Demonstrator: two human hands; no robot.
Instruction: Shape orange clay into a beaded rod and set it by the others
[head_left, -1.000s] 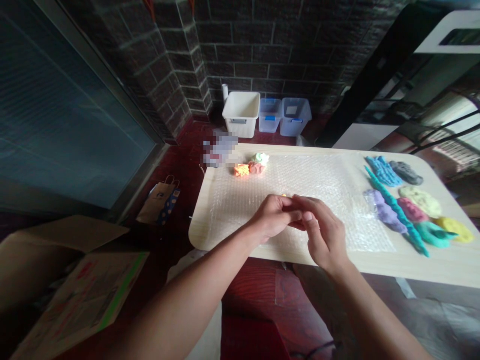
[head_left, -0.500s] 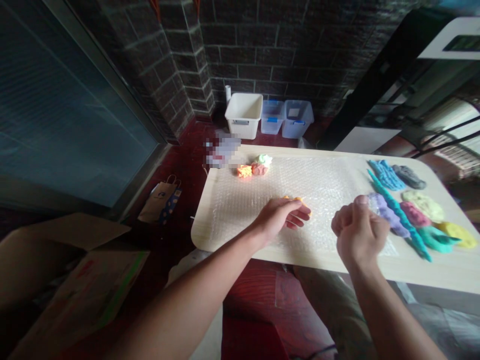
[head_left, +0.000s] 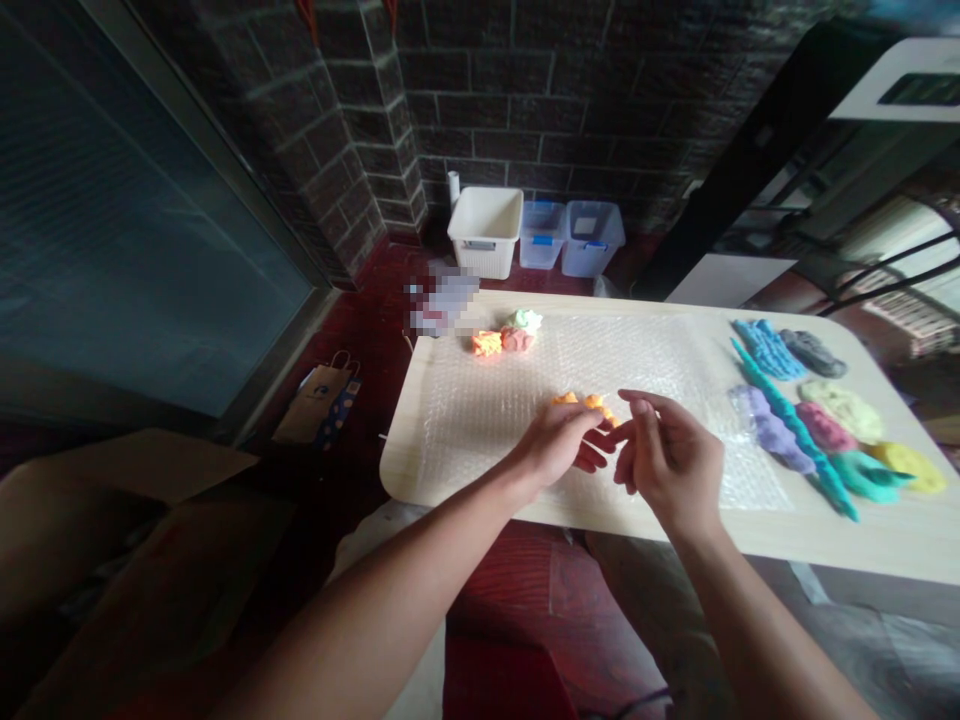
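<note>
Two bare hands work over the pale wooden surface in front of me, held close to each other above a sheet of clear bubble wrap. The left hand has its fingers loosely curled, with its thumb side right up against a lumpy piece of bright orange-yellow, clay-like material; from here I can't tell whether it grips the piece or merely covers part of it. That piece is near the middle of the sheet, showing just beyond the left fingers. The right hand is half curled, its forefinger reaching toward the left one and its thumb alongside; whether the fingertips meet, or pinch a small bit, I can't make out. Toward the sheet's far left corner, three small lumps sit bunched together: a ragged bright orange one, a dusty pink one and a pale green one. Over at the right end lie larger soft masses, among them a ridged blue clump, a dark grey lump, a lumpy purple strip and, just beside that strip, a long twisted teal roll tapering at its far end. A white plastic basket stands on the floor behind.
</note>
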